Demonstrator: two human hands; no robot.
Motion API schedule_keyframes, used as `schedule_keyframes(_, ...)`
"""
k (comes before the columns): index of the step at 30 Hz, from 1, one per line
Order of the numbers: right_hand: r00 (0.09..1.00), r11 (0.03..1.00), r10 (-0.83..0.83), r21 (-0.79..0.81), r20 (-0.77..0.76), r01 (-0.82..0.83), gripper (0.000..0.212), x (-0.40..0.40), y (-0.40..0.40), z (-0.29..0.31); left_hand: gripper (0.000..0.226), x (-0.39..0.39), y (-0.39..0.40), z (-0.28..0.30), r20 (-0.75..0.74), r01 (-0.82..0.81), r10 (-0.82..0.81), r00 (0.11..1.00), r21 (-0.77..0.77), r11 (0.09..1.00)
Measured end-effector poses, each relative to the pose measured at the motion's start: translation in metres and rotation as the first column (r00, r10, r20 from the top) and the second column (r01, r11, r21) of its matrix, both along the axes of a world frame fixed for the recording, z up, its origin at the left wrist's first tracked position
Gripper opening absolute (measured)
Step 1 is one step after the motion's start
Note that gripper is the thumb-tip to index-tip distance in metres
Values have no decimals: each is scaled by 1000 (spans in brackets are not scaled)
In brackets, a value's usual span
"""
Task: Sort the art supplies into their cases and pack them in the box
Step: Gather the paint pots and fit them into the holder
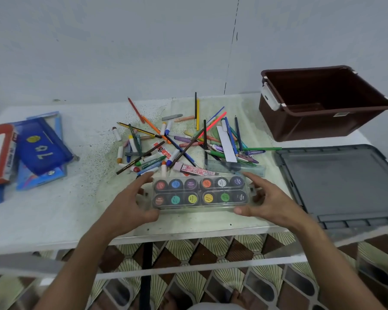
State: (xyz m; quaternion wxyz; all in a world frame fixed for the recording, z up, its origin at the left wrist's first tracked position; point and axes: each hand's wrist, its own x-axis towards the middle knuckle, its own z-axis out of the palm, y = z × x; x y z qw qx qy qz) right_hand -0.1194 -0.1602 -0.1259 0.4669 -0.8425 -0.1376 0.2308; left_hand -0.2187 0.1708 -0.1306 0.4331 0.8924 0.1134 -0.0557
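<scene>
Head view: clear paint case [200, 191] with twelve colour pots lies near front edge of table [43, 220], at middle. Left hand [130, 202] grips its left end, thumb at front, fingers curled behind. Right hand [267, 200] grips right end same way. Loose pile of pencils and crayons [179, 139] just behind case. Brown box [323, 101] at back right corner, open. Grey lid [343, 182] flat at right edge. Blue and red cases [29, 148] at left edge

Soft, even, cool indoor light; shadows faint. Worktop [54, 220] evenly lit, no hard glare. Wide-angle bending strong: worktop's near edge curves, corners stretch. Detail soft overall, smeared toward the frame's lower edge and sides.
</scene>
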Motion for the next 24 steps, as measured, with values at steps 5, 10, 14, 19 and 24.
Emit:
schedule_keyframes(5, 960, 967, -228, 80, -160, 243, 58, -12, 0, -7, 62, -10, -6, -3, -32, -292, 290, 956, -126, 948)
schedule_keyframes(10, 923, 911, -377, 151, -73, 384, 34, -20, 10, -13, 31, -12, -16, -4, 55, -403, 414, 908, -146, 903)
schedule_keyframes(14, 882, 899, -438, 112, 172, 424, 41, -26, 18, -23, 29, -14, -23, -10, 165, -423, 428, 888, -71, 904)
schedule_keyframes(19, 851, 856, -500, 236, 157, 460, 38, -31, 21, -31, 29, -17, -27, -16, 226, -414, 423, 877, -91, 906)
schedule_keyframes(24, 853, 823, -512, 345, 105, 451, 32, -33, 24, -34, 24, -17, -29, -19, 283, -374, 380, 881, -77, 924)
